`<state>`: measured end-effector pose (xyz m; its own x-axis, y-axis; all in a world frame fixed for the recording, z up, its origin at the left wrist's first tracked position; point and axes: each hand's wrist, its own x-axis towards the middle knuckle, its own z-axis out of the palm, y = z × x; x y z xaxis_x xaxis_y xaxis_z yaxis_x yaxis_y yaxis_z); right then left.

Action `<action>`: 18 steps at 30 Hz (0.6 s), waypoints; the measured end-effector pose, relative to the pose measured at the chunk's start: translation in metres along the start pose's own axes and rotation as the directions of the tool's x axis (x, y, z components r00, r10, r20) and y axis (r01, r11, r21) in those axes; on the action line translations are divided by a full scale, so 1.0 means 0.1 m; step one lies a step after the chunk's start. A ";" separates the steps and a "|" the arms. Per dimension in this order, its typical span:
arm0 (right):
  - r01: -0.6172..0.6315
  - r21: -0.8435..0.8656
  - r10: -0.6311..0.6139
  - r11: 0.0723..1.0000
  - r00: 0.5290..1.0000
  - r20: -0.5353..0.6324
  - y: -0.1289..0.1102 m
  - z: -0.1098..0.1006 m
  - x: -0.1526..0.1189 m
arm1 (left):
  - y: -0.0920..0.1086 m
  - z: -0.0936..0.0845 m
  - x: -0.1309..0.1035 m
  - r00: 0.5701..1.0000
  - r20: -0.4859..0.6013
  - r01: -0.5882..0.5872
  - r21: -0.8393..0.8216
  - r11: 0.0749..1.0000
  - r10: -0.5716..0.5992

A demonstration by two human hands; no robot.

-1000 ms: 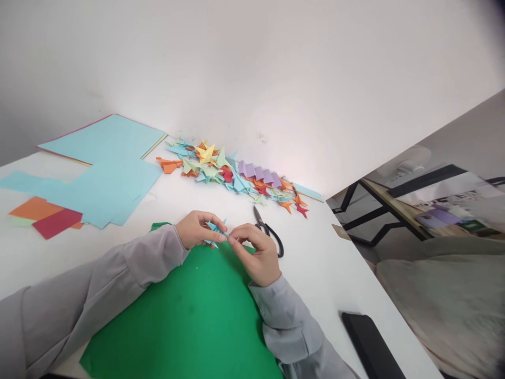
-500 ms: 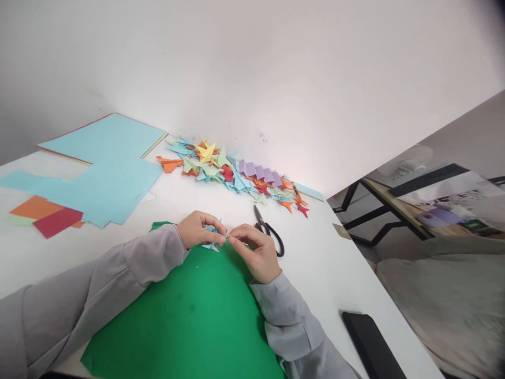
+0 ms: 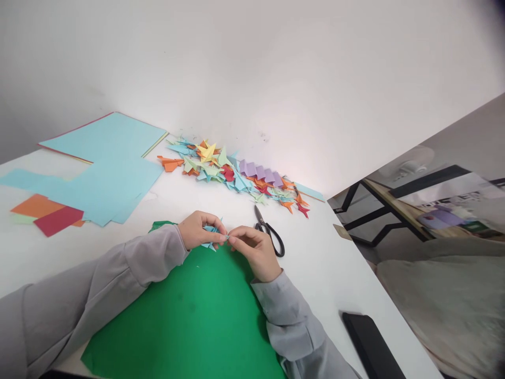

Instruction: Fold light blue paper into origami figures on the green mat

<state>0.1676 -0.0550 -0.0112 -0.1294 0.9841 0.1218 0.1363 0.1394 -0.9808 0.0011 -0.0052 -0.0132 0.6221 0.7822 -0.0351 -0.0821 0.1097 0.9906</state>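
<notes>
Between my hands is a small light-blue folded paper figure [image 3: 210,245], partly hidden by the fingers. My left hand [image 3: 199,230] pinches it from the left, with fingers curled over it. Thumb and forefinger of my right hand [image 3: 256,251] are closed on its small right tip, close against the left fingertips. Both hands are over the far end of a green sheet [image 3: 185,316] spread on the white table. Black-handled scissors [image 3: 272,231] lie just beyond my right hand, blades pointing away.
A row of folded paper figures [image 3: 236,176] in many colours lies along the wall. Blue sheets [image 3: 106,184] and small orange and red pieces [image 3: 59,220] are at the left. A black flat object [image 3: 373,345] lies near the right table edge.
My right hand has shifted very slightly, its fingers still at the tip of the paper figure. My left hand holds nearly the same place; the figure has turned a little.
</notes>
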 end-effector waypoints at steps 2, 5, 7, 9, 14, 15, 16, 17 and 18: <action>-0.052 0.042 0.052 0.998 0.999 -0.003 0.02 0.01 0.00 | 0.01 0.00 -0.01 1.000 -0.026 -0.011 0.025 1.000 0.012; -0.043 0.048 0.043 0.998 0.999 -0.001 0.03 0.01 0.00 | 0.00 0.00 -0.01 0.998 -0.062 -0.020 0.024 1.000 0.022; 0.020 0.009 -0.020 1.000 1.000 -0.005 0.02 0.01 0.00 | -0.02 0.01 0.00 0.996 -0.085 -0.001 -0.014 1.000 0.000; 0.106 -0.053 -0.106 0.993 0.994 -0.009 0.01 0.01 -0.01 | -0.03 0.01 0.01 0.995 -0.095 0.033 -0.070 0.997 -0.039; 0.226 -0.164 -0.229 0.960 0.973 0.002 -0.01 0.02 -0.03 | -0.04 0.02 0.01 0.995 -0.065 0.070 -0.149 0.986 -0.081; 0.228 -0.179 -0.231 0.957 0.973 0.003 -0.01 0.02 -0.04 | -0.04 0.02 0.01 0.995 -0.057 0.073 -0.141 0.987 -0.082; 0.224 -0.196 -0.227 0.955 0.974 0.006 -0.02 0.02 -0.04 | -0.03 0.02 0.01 0.996 -0.049 0.068 -0.123 0.990 -0.075; 0.218 -0.212 -0.221 0.953 0.975 0.009 -0.03 0.02 -0.04 | -0.02 0.02 0.00 0.998 -0.039 0.055 -0.096 0.994 -0.059; 0.210 -0.226 -0.213 0.951 0.977 0.011 -0.03 0.03 -0.04 | -0.02 0.02 0.00 0.999 -0.028 0.033 -0.067 0.997 -0.035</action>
<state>0.1652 -0.0601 -0.0090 -0.1661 0.9304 0.3268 0.3246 0.3645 -0.8728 0.0029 -0.0065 -0.0149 0.6023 0.7949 -0.0738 -0.1135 0.1768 0.9777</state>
